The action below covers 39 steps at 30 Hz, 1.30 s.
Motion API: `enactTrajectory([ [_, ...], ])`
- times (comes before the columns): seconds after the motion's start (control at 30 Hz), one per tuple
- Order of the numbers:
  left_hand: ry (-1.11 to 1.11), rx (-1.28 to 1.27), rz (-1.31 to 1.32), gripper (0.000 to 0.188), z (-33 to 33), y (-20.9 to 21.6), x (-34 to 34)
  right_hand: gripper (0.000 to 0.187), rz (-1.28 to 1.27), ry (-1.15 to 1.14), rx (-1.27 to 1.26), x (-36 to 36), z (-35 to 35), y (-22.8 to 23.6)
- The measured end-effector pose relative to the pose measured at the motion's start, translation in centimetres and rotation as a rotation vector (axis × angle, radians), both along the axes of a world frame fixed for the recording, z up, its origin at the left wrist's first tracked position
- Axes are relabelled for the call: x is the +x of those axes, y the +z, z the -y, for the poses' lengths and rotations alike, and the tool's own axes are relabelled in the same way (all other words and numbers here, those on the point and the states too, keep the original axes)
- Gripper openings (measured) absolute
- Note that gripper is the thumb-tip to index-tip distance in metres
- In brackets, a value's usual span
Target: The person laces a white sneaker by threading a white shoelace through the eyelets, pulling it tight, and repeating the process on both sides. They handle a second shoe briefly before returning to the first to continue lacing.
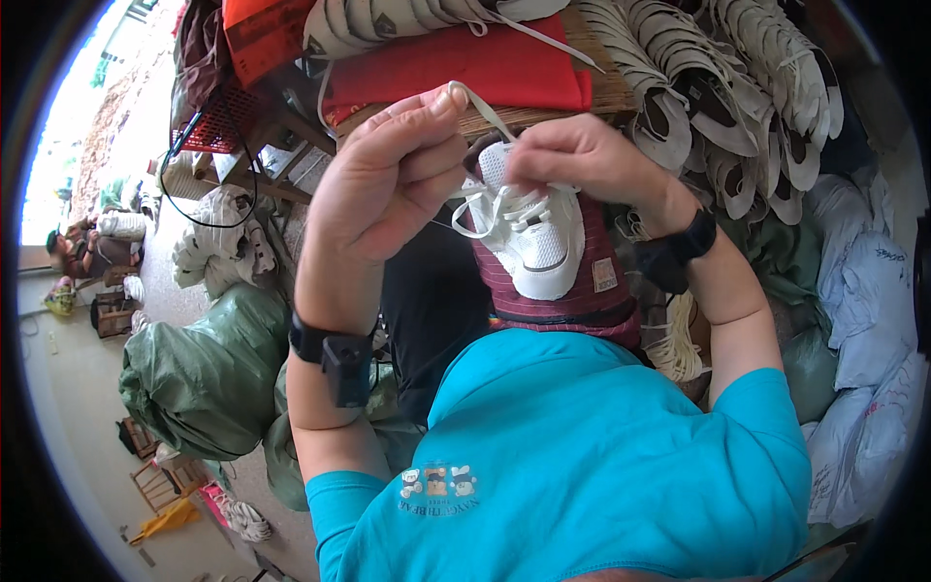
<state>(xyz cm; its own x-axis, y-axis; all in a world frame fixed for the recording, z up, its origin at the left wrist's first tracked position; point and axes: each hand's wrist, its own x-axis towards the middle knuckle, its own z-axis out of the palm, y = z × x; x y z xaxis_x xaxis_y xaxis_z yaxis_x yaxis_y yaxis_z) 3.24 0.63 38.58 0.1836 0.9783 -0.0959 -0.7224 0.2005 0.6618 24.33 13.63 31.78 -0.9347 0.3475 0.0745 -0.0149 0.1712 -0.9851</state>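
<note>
A white sneaker (545, 264) rests toe toward me on maroon striped cloth (606, 291) at my lap. Raised to its left, my left hand (402, 165) pinches the flat white shoelace (493, 114) between thumb and forefinger. From there the lace runs down toward the shoe's opening. My right hand (590, 163) is closed over the upper eyelets beside the tongue (495, 165), with the lace passing into its fingers; those fingertips are partly hidden. A loose loop of lace (468, 215) hangs at the shoe's left side.
Ahead stands a wooden table (611, 85) with red cloth (456, 82) and a row of nested shoe uppers (398, 27). More stacked uppers (698, 82) lie at the right. Green sacks (208, 373) sit left, pale sacks (868, 310) right. A person (87, 252) sits far left.
</note>
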Motion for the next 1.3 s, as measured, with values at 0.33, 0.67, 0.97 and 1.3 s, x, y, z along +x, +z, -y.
enactTrajectory([
  [0.33, 0.511, -0.044, 0.071, 0.020, -0.4, -3.7, 1.0, 0.029, -0.105, -0.044, -0.158, -2.6, 2.1, -1.1],
  [0.67, 0.548, -0.051, -0.070, 0.015, 3.8, -13.0, -4.4, 0.027, -0.051, -0.572, -0.201, 2.7, -4.1, -2.4],
  [0.97, 0.545, -0.131, -0.745, 0.016, 3.6, -13.7, -1.5, 0.024, 0.286, -0.298, 0.294, 3.4, -2.3, -4.8],
  [1.3, 0.531, -0.083, -1.112, 0.017, 3.2, -14.8, -0.2, 0.021, 0.466, -0.369, 0.448, 2.9, -2.0, -3.7],
])
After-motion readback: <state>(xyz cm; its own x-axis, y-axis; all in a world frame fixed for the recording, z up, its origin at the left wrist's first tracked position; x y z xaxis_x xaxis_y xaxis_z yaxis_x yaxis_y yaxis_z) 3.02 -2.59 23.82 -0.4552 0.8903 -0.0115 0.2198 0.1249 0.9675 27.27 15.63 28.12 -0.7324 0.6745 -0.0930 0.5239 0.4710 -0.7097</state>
